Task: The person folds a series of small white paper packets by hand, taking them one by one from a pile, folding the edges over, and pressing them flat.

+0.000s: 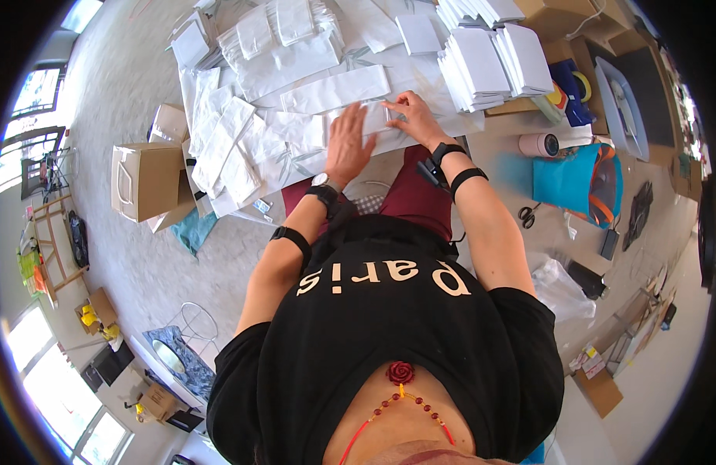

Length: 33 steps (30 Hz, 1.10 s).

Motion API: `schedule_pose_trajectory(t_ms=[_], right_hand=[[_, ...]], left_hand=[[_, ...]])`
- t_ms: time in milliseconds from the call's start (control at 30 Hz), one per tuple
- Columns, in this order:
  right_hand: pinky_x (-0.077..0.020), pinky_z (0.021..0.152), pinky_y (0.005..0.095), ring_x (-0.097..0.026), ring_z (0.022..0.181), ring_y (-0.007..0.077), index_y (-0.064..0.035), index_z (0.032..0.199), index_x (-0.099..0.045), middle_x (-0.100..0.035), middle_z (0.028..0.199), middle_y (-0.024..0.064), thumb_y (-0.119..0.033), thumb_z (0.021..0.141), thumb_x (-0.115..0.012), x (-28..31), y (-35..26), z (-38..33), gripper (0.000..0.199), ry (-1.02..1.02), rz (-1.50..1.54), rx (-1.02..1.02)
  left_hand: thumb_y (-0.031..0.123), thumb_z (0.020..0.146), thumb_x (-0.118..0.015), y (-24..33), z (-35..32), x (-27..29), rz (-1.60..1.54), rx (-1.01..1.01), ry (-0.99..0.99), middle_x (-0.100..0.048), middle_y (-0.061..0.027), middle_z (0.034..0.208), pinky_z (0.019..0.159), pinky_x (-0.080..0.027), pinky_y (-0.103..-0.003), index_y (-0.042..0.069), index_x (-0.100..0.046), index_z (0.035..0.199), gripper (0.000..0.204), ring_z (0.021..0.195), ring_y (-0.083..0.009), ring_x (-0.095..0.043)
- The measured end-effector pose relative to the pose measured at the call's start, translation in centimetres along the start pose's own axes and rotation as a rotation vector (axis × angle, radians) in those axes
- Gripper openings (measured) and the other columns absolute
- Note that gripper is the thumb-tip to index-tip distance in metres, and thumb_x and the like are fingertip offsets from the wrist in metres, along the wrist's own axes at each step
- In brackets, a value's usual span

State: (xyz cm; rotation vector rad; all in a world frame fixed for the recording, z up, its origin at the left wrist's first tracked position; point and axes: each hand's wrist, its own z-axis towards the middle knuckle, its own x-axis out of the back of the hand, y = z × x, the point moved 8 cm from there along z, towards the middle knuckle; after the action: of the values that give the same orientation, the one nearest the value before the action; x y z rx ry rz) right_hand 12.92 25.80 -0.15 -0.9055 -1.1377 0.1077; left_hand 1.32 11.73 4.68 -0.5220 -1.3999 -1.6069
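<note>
My left hand (348,147) lies palm down with its fingers stretched out over a flat white plastic packet (379,116) near the table's close edge. At the packet's right end my right hand (417,120) bends its thumb and forefinger around the edge, seemingly gripping it; the exact contact is too small to make out. A long flat white packet (334,89) lies just beyond my hands. To the left, loose white packets (232,147) overlap in a heap. Farther back is a layered pile of white plastic bags (284,62).
Stacked folded white sheets (474,70) stand at the table's right. Cardboard boxes (147,178) are left of the table. On the right are a pink cup (538,145), a turquoise bag (563,186), scissors (527,215) on the floor and a pale blue bin (621,108).
</note>
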Motion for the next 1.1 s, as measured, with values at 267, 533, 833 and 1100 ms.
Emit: schedule_pose_trajectory(t_ms=[267,533,833,1100], right_hand=[[-0.0513,0.096,0.0388,-0.059,0.105,0.0274,-0.0236,0.135,-0.07,-0.057,0.113,0.0094,-0.024,0.079,-0.086,-0.3,0.1,-0.1,0.057,-0.005,-0.039,0.041],[-0.0513,0.097,0.0396,-0.059,0.106,0.0287,-0.0239,0.136,-0.069,-0.056,0.114,0.0111,-0.024,0.081,-0.085,-0.4,-0.2,0.0,0.058,-0.034,-0.065,0.028],[-0.0495,0.099,0.0398,-0.057,0.109,0.0291,-0.0253,0.138,-0.068,-0.055,0.115,0.0107,-0.023,0.081,-0.085,-0.6,-0.5,0.1,0.061,-0.049,-0.109,0.031],[-0.0486,0.101,0.0403,-0.057,0.11,0.0292,-0.0253,0.139,-0.067,-0.055,0.116,0.0103,-0.023,0.081,-0.085,-0.4,-0.6,0.1,0.061,-0.072,-0.126,-0.002]], left_hand=[[0.062,0.096,-0.059,-1.5,-3.0,-3.4,0.245,-0.07,-0.285,-0.013,-0.0189,0.172,0.127,-0.007,-0.057,0.013,-0.024,0.165,0.092,0.16,-0.0356,-0.007],[0.056,0.095,-0.064,-0.4,-3.3,-1.9,0.296,-0.054,-0.198,-0.025,-0.0201,0.168,0.125,-0.013,-0.057,0.017,-0.035,0.162,0.082,0.158,-0.0376,-0.017],[0.028,0.081,-0.081,-16.1,-6.2,9.7,0.344,0.793,0.527,-0.055,-0.0162,0.124,0.106,-0.033,-0.053,0.011,-0.057,0.128,0.055,0.125,-0.0381,-0.048],[0.025,0.081,-0.078,-19.3,-7.0,10.1,0.288,0.793,0.453,-0.059,-0.0138,0.118,0.103,-0.037,-0.051,0.012,-0.064,0.11,0.034,0.122,-0.0371,-0.051]])
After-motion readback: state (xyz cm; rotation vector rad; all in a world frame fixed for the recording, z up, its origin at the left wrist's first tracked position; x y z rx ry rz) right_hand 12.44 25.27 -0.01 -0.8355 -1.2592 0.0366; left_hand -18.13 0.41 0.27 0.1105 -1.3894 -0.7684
